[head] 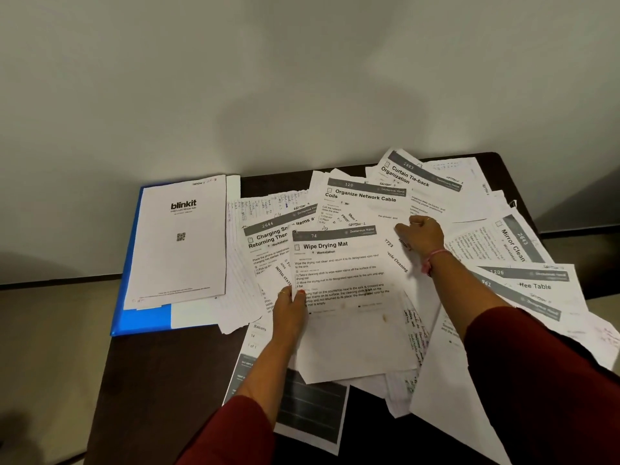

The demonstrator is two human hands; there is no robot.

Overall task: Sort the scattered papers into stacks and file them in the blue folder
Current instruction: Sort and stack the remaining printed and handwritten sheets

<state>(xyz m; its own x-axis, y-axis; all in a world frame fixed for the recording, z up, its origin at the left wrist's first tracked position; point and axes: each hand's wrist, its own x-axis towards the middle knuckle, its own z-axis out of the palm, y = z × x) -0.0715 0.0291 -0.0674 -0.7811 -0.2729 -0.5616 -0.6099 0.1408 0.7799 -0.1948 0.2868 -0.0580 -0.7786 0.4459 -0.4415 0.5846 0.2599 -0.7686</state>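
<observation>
Blue folder [144, 317] lengthwise away from viewer, tilted slightly right.

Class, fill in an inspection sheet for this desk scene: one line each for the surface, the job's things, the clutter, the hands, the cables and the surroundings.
Surface: dark table, largely covered by paper.
Job's things: blue folder lies at the table's left with a blinkit sheet on top; scattered papers overlap across the middle and right, including the Wipe Drying Mat sheet.
Clutter: nothing seen apart from the papers.
Hands: left hand pinches the left edge of the Wipe Drying Mat sheet; right hand has curled fingers among the papers, though the frame does not show whether it grips one.
Cables: nothing seen.
Surroundings: plain pale wall behind the table; floor at the sides.
</observation>
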